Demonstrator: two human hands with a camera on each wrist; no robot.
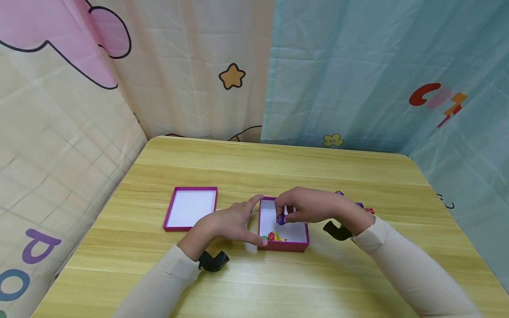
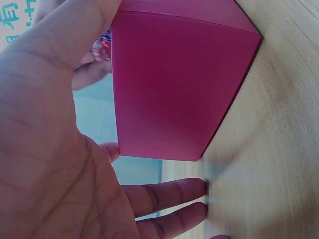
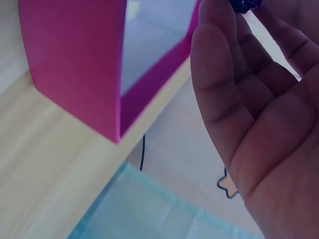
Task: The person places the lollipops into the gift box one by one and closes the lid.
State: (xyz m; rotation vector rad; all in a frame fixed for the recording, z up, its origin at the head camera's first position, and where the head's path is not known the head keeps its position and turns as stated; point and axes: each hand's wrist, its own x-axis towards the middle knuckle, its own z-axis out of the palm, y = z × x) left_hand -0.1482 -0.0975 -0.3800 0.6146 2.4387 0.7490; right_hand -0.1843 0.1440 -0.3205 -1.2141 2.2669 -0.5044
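Two hands work at the magenta cardboard box with white lining (image 1: 283, 243): the left hand (image 1: 230, 223), fingers spread, braces its left wall, steadying it while the right hand (image 1: 308, 210) pinches a small purple wrapped candy (image 1: 281, 219) just above its interior.

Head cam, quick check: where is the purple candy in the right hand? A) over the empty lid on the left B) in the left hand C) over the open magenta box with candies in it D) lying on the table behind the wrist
C: the right hand pinches the purple candy above the white inside of the magenta box, which the left hand steadies at its left wall.
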